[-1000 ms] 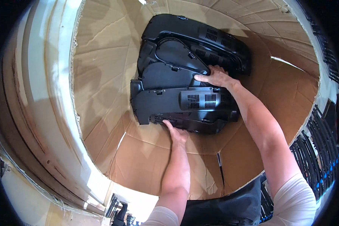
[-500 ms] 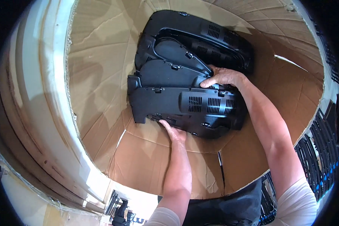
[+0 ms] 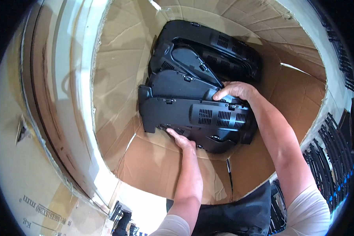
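Cardboard box (image 3: 120, 78), open-topped — black vented panels (image 3: 181, 111) stacked overlapping inside, middle to far edge. Left hand (image 3: 183, 140) at the stack's near edge, thumb on top, fingers hidden; can't tell how closed. Right hand (image 3: 238, 89) closed on the stack's right side, thumb flat — black strips (image 3: 331, 157) outside box's right edge.

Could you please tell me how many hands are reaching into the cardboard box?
2: the left hand at the near edge of the black panels, and the right hand toward their right side. Some fingers are hidden; no other hand shows.
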Tool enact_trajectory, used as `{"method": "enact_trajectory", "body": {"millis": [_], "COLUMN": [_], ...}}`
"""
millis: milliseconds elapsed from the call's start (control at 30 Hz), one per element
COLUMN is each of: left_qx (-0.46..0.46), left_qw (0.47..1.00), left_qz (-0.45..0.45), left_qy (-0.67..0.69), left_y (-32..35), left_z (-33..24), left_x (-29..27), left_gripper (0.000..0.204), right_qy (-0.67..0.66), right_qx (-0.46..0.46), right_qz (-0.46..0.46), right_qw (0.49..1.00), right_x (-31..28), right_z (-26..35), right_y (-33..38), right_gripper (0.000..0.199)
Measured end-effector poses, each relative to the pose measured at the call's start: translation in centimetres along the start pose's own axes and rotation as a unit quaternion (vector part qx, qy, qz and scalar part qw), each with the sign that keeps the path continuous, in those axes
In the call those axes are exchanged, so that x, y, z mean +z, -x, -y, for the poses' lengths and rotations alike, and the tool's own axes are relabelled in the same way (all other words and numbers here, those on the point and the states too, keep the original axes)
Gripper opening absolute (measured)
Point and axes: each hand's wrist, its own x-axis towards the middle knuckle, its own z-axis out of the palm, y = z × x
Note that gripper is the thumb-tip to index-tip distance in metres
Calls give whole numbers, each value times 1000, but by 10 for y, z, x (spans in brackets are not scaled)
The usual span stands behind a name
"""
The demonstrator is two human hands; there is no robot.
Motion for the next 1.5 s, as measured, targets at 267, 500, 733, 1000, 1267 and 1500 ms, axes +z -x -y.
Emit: {"method": "enact_trajectory", "body": {"millis": [267,500,733,1000,1267,1500], "left_qx": [-75,-119,-131,-116,-109,-90], "left_qw": [976,977,964,965,969,972], "left_qz": [188,174,228,230,218,210], "left_qy": [86,20,38,41,49,53], "left_y": [-22,-52,-78,-40,-21,29], "left_z": [3,26,24,5,-24,-53], "left_x": [-11,7,-1,-2,11,11], "left_gripper": [90,86,81,77,74,71], "right_qy": [59,-4,-3,-8,-12,-29], "right_qx": [10,-25,-32,-58,-69,-109], "right_qz": [-9,27,51,54,70,81], "right_qw": [998,999,998,997,995,990], "right_x": [18,-19,-9,0,8,18], "right_z": [9,-14,-10,-6,2,10], "right_y": [-1,-27,-26,-1,26,77], "right_gripper": [113,96,115,110,120,125]}}
